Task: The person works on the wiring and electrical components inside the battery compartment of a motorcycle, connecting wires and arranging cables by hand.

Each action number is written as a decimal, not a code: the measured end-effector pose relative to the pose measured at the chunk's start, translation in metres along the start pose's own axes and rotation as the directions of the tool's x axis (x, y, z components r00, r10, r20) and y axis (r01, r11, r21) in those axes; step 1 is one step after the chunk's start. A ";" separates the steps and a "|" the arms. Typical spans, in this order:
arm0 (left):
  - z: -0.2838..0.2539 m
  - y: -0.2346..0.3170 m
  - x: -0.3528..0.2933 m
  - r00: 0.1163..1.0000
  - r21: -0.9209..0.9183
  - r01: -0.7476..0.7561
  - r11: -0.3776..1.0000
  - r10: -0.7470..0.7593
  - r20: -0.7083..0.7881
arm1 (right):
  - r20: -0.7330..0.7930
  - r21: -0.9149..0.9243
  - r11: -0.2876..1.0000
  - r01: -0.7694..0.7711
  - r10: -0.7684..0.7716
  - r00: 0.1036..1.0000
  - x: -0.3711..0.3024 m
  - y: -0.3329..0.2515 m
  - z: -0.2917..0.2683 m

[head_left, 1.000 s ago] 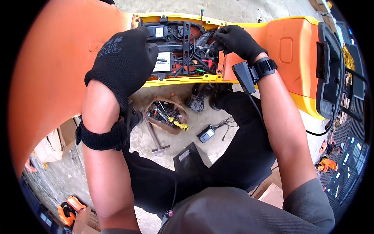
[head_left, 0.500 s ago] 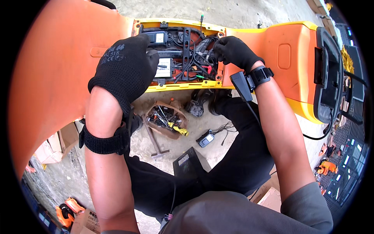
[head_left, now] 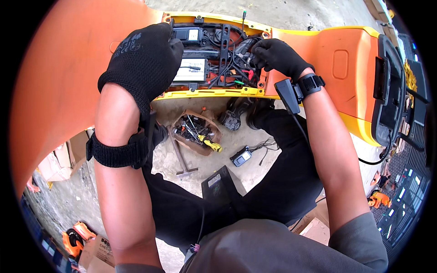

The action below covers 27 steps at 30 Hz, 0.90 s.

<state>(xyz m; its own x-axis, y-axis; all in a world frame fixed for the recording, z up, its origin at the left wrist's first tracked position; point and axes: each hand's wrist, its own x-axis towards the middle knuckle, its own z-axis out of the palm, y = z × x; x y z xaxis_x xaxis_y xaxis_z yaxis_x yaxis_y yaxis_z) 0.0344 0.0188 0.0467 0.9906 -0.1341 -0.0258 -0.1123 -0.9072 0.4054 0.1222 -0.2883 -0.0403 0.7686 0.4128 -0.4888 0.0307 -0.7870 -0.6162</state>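
In front of me lies an orange and yellow vehicle body (head_left: 342, 63) with an uncovered compartment of cables (head_left: 231, 57). My left hand (head_left: 144, 61), in a black knit glove, is at the compartment's left end. Its fingers are curled and mostly hidden behind the back of the hand, with the thumb beside a silver box (head_left: 191, 69). A black module (head_left: 186, 34) with a white label sits just beyond the thumb. At the right end, my gloved right hand (head_left: 280, 57) has its fingers bent together beside a coiled cable. Whatever either hand holds is hidden.
Below the body, a cardboard box (head_left: 184, 141) of tools and small parts stands on the concrete floor beside a hammer (head_left: 184, 166). A small black device (head_left: 241, 157) with leads lies nearby. A black box (head_left: 221, 184) stands between my legs.
My left hand has shifted left, uncovering more of the silver box. My right hand stays at the compartment's right end, its fingers still bent. The whole view has shifted slightly.
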 end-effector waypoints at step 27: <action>0.002 -0.001 0.000 1.000 0.033 -0.007 0.999 0.007 0.000 | 0.006 0.034 0.998 -0.046 0.046 0.999 -0.003 -0.004 -0.001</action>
<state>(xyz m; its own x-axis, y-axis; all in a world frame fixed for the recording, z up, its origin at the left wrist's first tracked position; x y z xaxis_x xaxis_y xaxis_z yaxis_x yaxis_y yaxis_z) 0.0343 0.0186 0.0443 0.9898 -0.1408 -0.0231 -0.1220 -0.9190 0.3749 0.1205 -0.2869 -0.0364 0.7653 0.3790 -0.5202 -0.0263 -0.7892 -0.6136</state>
